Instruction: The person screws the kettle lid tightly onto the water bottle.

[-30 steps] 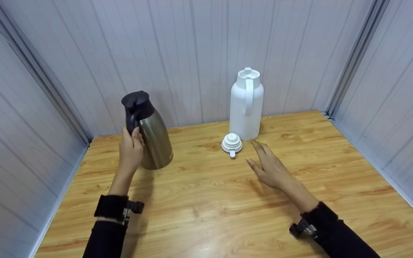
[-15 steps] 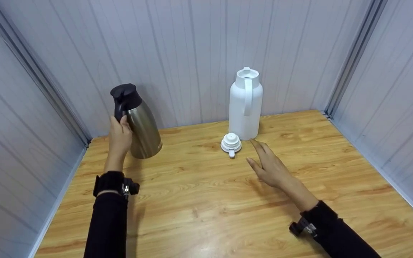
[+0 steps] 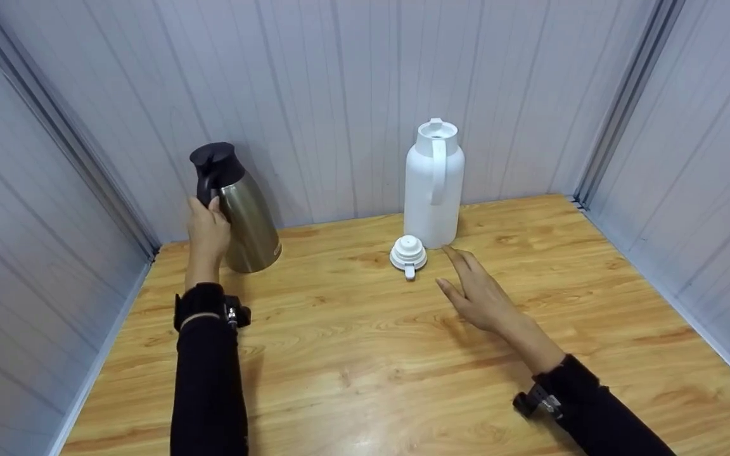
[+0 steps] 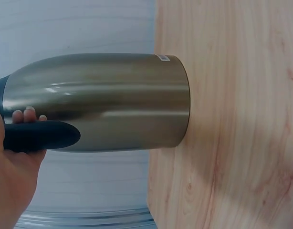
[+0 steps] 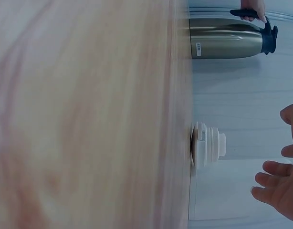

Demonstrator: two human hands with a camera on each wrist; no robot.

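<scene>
Two flasks are seen on the wooden table [image 3: 365, 354]: a steel flask [image 3: 246, 218] at the far left and a white flask [image 3: 433, 190] at the back, near the middle. The steel flask is gripped by the left hand [image 3: 206, 231], whose fingers are curled round the black handle [image 4: 39, 135] on the side of the body. In the head view the flask is tilted slightly to the left. In the left wrist view its base is seen right at the table surface, though whether it fully rests there cannot be told. Its black cap [image 3: 214, 163] is in place.

The white flask is stood upright near the back wall [image 3: 339, 95], with its mouth uncovered and its handle turned toward the camera. A white lid [image 3: 409, 254] is laid on the table just in front of it, to its left.

The right hand [image 3: 480, 296] is held low over the table, fingers straight and loosely spread, with nothing held. Its fingertips are pointed toward the base of the white flask and lie near the white lid, without touching either. Dark sleeves [image 3: 210, 386] are worn on both arms.
</scene>
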